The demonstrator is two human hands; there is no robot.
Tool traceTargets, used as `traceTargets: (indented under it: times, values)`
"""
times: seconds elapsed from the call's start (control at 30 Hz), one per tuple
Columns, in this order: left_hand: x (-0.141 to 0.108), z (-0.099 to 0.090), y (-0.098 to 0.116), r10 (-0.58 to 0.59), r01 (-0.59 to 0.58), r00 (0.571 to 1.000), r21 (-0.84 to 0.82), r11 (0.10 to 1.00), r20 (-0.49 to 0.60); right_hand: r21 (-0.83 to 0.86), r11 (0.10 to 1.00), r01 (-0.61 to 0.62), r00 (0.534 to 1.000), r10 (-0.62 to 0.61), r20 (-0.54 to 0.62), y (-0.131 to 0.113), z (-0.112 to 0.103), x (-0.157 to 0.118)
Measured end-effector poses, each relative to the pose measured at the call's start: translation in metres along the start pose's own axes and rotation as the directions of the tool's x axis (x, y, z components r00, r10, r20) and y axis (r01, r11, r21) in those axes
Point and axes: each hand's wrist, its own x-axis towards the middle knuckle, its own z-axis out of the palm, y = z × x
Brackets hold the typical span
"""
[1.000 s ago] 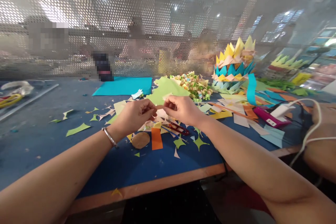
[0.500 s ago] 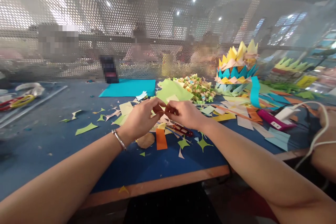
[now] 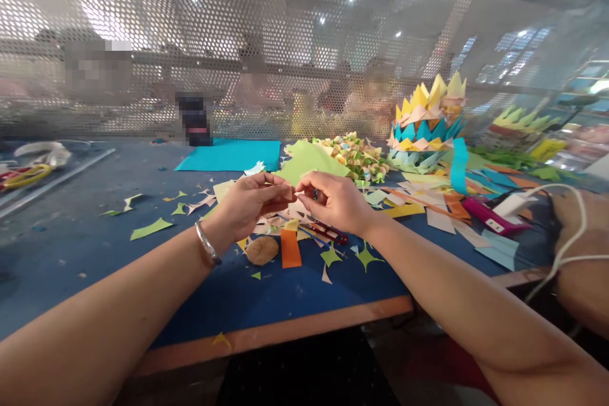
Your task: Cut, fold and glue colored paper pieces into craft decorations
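Observation:
My left hand [image 3: 250, 206], with a silver bangle at its wrist, is closed in a pinch on a small peach paper piece [image 3: 290, 192]. My right hand [image 3: 335, 203] meets it from the other side, fingertips pinched at the piece's edge; much of the piece is hidden by my fingers. Below the hands lie a round tan lump [image 3: 262, 250], an orange paper strip [image 3: 291, 248] and red-handled scissors [image 3: 328, 231]. Green star-shaped offcuts [image 3: 331, 256] lie to the right. A light green sheet [image 3: 307, 163] lies just beyond my fingers.
Beyond sit a turquoise sheet [image 3: 233, 155], a pile of small folded paper pieces [image 3: 359, 158] and a tiered paper crown [image 3: 425, 127]. A magenta power strip [image 3: 495, 216] with a white cable lies right, near another person's arm [image 3: 583, 254]. Perforated metal panels [image 3: 214, 25] stand behind the table.
My left hand has turned slightly, and its fingers now lie flatter along the paper piece. My right fingertips have parted a little from my left. The view has shifted slightly.

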Motion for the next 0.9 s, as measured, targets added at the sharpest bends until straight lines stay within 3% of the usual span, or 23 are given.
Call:
traceTargets:
  times: [0.27, 0.47, 0.73, 0.9]
  values:
    - [-0.0001, 0.0002, 0.0001, -0.105, 0.105, 0.994, -0.065, 0.992, -0.001, -0.081, 0.992, 0.102, 0.995, -0.101, 0.015, 0.002, 0.0054, -0.0012]
    - [-0.0043, 0.0053, 0.0006, -0.041, 0.045, 0.998, -0.093, 0.995, 0.045, 0.024, 0.998, 0.057, 0.996, -0.056, -0.067, 0.0001, 0.0061, 0.0002]
    - [-0.0085, 0.0094, 0.002, -0.01, 0.018, 0.996, -0.092, 0.996, 0.083, 0.194, 0.981, -0.025, 0.994, 0.044, -0.095, 0.0007, 0.0066, -0.0007]
    - [-0.0077, 0.0091, -0.0018, 0.09, -0.09, 0.991, -0.012, 0.996, 0.1, 0.208, 0.977, -0.047, 0.992, 0.069, -0.101, 0.0014, 0.0058, -0.0003]
